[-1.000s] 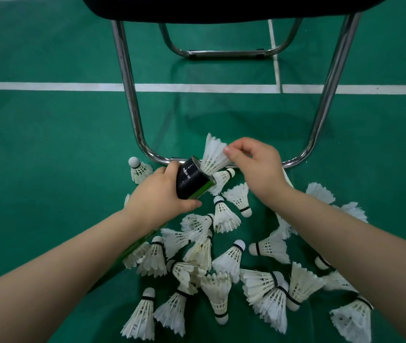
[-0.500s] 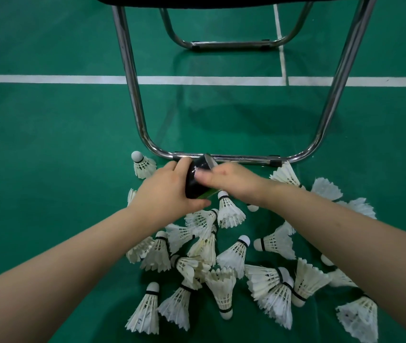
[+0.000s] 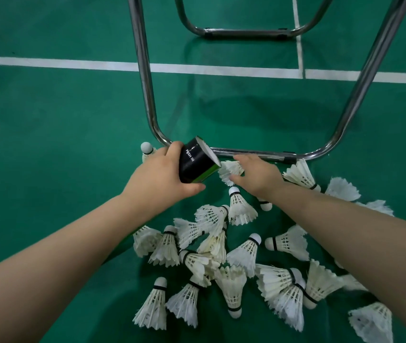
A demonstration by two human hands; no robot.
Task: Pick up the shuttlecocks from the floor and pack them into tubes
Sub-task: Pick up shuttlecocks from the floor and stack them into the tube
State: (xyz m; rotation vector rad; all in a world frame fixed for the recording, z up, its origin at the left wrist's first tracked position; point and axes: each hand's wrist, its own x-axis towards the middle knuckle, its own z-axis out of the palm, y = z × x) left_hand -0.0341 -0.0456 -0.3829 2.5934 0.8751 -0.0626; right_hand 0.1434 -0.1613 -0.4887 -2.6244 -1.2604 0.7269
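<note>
Pushed the feathers that stuck out a second ago out of sight into the black-and-green cardboard tube (image 3: 197, 162), lifted the right hand (image 3: 259, 177) off its mouth, and set thumb and fingers round a white feather shuttlecock (image 3: 230, 169) on the floor just beside it.

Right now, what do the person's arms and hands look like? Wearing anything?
Both arms are bare as far as the picture shows, with no sleeves. The left hand and right hand wear no gloves, and no watch, bracelet or ring shows.
</note>
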